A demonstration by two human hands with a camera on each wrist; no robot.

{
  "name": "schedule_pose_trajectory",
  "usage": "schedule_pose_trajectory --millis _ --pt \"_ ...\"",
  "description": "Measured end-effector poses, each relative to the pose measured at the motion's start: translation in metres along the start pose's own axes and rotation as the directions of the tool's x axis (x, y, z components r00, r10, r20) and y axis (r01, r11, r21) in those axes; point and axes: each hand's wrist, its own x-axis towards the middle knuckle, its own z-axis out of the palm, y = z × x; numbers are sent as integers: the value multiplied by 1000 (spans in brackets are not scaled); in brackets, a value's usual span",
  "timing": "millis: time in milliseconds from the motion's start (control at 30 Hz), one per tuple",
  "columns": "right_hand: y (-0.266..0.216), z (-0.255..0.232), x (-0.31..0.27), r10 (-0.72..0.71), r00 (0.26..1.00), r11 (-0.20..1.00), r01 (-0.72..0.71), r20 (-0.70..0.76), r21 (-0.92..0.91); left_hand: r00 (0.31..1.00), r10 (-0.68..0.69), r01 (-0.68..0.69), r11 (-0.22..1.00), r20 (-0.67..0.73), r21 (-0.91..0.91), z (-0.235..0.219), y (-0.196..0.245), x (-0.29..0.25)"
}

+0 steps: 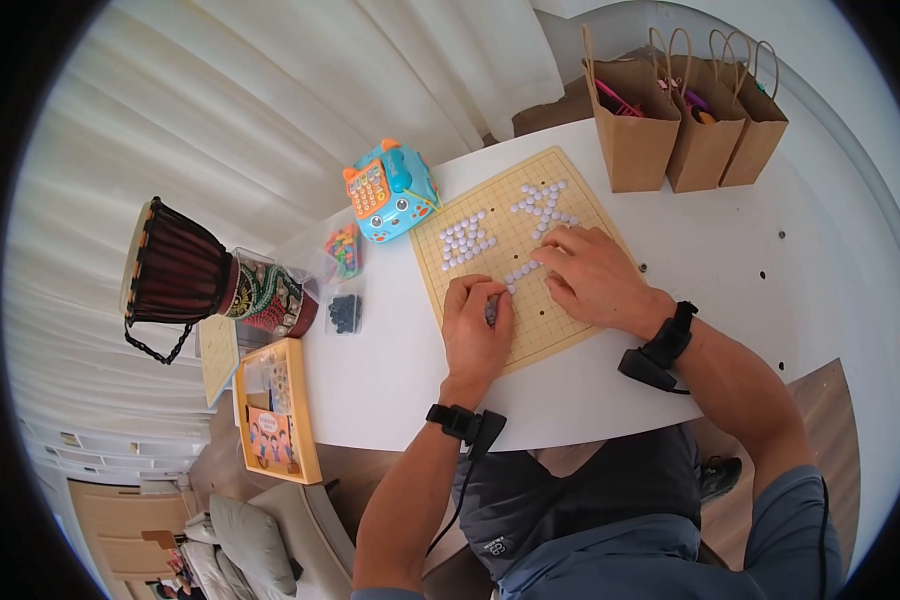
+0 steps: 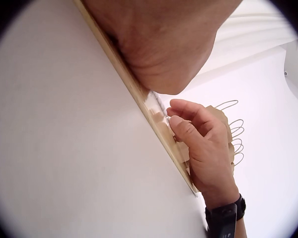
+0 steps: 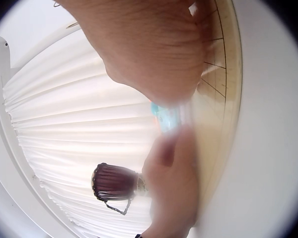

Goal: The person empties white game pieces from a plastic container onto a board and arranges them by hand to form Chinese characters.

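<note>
A square wooden go board (image 1: 560,345) with a printed grid lies on the white table, with white go stones (image 1: 463,240) laid in patterned groups on it. My left hand (image 1: 475,335) rests at the board's near left part, its fingers curled round several white stones that show between thumb and forefinger. Over the middle of the board, my right hand (image 1: 600,280) has its fingertips at a short slanting row of white stones (image 1: 520,272), thumb apart from the forefinger. The left wrist view shows the right hand (image 2: 203,144) low over the board's edge.
A toy telephone (image 1: 395,190) stands behind the board. To the left are a box of coloured pieces (image 1: 343,250), a box of dark stones (image 1: 344,314), a drum (image 1: 185,265) and a wooden tray (image 1: 305,420). Paper bags (image 1: 630,150) stand at the back right.
</note>
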Motion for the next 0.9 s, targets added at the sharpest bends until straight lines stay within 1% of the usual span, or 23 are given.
schedule_pose_trajectory --millis 133,267,333,367,433,467,533,667,767,833,900 --pt "0 0 0 -4 1000 1000 4 -7 4 999 -35 35 999 8 -11 0 1 0" --pt "-2 -2 0 2 1000 1000 -2 -4 12 1000 -10 10 1000 -1 0 0 1 0" --pt "-1 -1 0 -2 1000 1000 2 0 13 998 -59 60 996 22 -62 -3 5 0" --pt "-1 -2 0 -1 1000 1000 1 -1 13 998 -58 59 996 22 -62 -4 5 0" --pt "-1 -2 0 -1 1000 1000 1 -3 16 1000 9 -9 994 -2 111 -5 5 -1" --pt "-1 -2 0 0 1000 1000 0 -5 17 1000 10 -10 994 -1 112 -5 5 -2" --pt "0 -1 0 0 1000 1000 0 12 9 999 -43 38 981 21 192 -4 5 -3" --pt "0 0 -1 -24 1000 1000 25 -18 12 996 -59 45 981 72 188 -6 6 -2" --pt "-1 0 -1 -1 1000 1000 1 -7 22 997 -21 8 988 81 153 -6 4 -2" --pt "-1 0 -1 -19 1000 1000 19 -15 3 997 -2 -4 997 80 75 -6 2 -3" --pt "-1 1 -1 -18 1000 1000 18 -15 3 998 21 -24 999 67 47 -4 0 -3"
